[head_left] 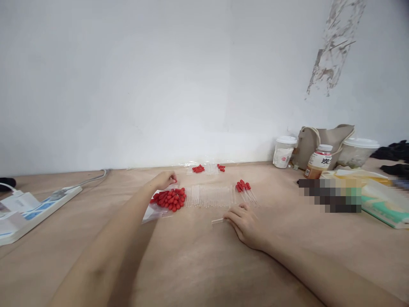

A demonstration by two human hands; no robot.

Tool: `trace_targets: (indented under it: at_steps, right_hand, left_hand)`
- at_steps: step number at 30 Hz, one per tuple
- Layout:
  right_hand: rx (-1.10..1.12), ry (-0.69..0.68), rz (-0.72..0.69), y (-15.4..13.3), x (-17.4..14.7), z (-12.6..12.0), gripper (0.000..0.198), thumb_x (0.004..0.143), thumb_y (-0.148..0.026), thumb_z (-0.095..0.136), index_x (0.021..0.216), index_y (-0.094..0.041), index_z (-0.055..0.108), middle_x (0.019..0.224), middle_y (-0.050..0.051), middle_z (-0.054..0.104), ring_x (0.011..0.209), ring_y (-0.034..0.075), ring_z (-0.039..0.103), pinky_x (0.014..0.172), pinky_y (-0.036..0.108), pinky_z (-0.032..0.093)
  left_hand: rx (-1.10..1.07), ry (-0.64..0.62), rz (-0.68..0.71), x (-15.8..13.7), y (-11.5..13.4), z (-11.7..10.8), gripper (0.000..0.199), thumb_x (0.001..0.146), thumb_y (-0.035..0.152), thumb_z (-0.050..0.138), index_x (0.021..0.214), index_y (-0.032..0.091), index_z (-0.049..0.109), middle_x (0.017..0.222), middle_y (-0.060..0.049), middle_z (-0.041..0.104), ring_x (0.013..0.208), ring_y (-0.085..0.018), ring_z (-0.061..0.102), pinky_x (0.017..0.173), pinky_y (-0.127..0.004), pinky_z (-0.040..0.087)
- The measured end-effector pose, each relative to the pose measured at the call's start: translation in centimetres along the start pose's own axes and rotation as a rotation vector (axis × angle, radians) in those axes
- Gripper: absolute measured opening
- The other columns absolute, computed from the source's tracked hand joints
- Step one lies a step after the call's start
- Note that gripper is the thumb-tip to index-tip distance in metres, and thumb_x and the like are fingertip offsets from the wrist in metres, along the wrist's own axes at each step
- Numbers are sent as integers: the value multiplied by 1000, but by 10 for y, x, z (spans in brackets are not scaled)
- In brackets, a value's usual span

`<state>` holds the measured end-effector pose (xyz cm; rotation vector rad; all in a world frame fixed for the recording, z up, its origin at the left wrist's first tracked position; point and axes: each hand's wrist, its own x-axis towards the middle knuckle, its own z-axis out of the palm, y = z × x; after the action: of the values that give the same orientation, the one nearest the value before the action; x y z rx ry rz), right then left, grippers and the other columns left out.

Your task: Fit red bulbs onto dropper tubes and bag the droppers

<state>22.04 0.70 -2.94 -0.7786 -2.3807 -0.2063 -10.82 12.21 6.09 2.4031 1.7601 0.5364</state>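
My left hand is closed in a pinch on a small red rubber bulb, just behind a heap of red rubber bulbs lying on a clear plastic bag. My right hand grips a clear glass tube, whose end sticks out to the left over the table. Between the hands lies a row of clear glass tubes side by side. Behind my right hand rest several glass droppers with red bulbs on their far ends.
More red bulbs lie in clear plastic by the wall. A white power strip is at left. On the right stand a lidded cup, a drink bottle, a beige bag and a green-and-white packet.
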Motion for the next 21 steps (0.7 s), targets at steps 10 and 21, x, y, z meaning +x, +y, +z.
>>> trace_targets:
  at_steps: [10,21]
  right_hand:
    - [2,28,90,0,-1,1,20,85,-11,32,90,-17,50,84,5,59,78,16,51,75,30,31]
    - [-14,-5,174,-11,8,-4,23,89,-24,29,87,-18,52,83,4,60,77,15,53,75,30,29]
  left_hand:
    - [-452,134,320,-112,90,51,21,84,22,39,97,18,56,92,-6,54,80,-14,55,73,-28,46]
    - [-577,214,115,-129,105,88,22,79,25,55,100,19,50,85,-3,60,82,-17,57,74,-32,45]
